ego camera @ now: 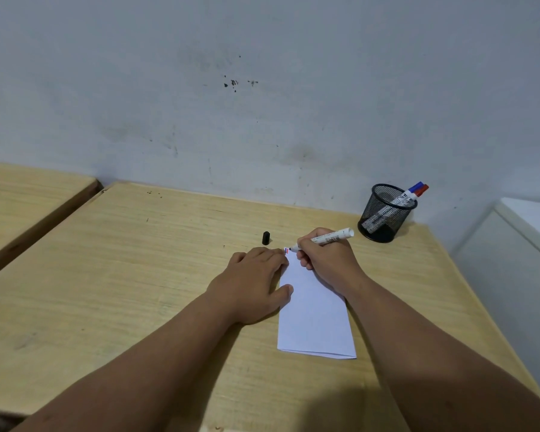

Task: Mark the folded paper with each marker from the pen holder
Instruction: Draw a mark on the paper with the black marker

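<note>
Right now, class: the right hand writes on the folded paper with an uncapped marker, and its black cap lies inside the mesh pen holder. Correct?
Not quite. The head view shows the black cap standing on the table, left of the mesh pen holder. The right hand does hold the uncapped marker to the folded paper.

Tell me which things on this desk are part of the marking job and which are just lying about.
Part of the job:
folded paper
black marker in the right hand
black cap
pen holder with blue marker and red marker
left hand steadying the paper

Just there:
second desk
white cabinet
</note>
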